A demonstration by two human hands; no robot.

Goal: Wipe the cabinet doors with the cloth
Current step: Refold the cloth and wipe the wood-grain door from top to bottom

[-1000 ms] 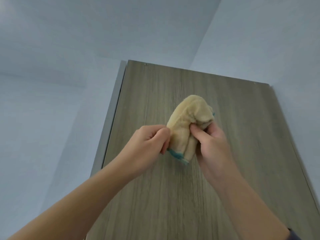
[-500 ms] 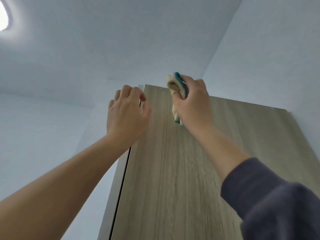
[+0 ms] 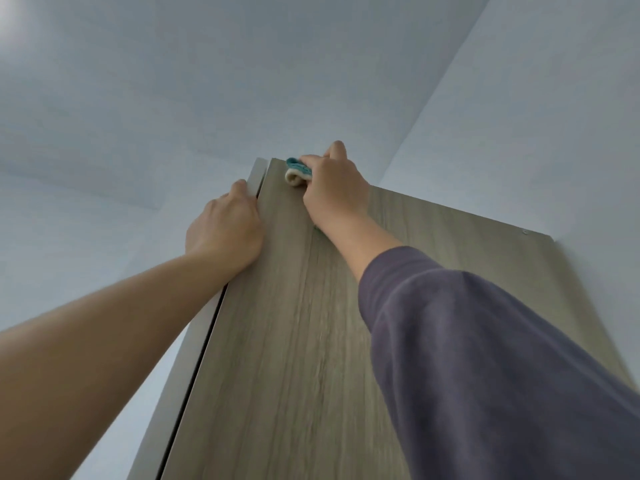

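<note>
A tall cabinet door (image 3: 294, 341) of grey-brown wood grain fills the middle of the view, seen from below. My right hand (image 3: 334, 188) grips a folded cream cloth with a teal edge (image 3: 296, 171) and holds it against the door's top left corner. Most of the cloth is hidden under that hand. My left hand (image 3: 227, 230) holds the door's left edge just below the top, its fingers curled round the edge out of sight. A purple sleeve covers my right forearm.
A pale grey cabinet side panel (image 3: 180, 375) runs along the door's left edge with a dark gap between them. White ceiling and walls surround the cabinet; a wall (image 3: 554, 133) meets its right side. A small screw (image 3: 525, 232) sits near the door's top right corner.
My right hand has carried the cloth up to the door's top left corner. My left hand let go of the cloth, then closed on the door's left edge. The view tilted upward.
</note>
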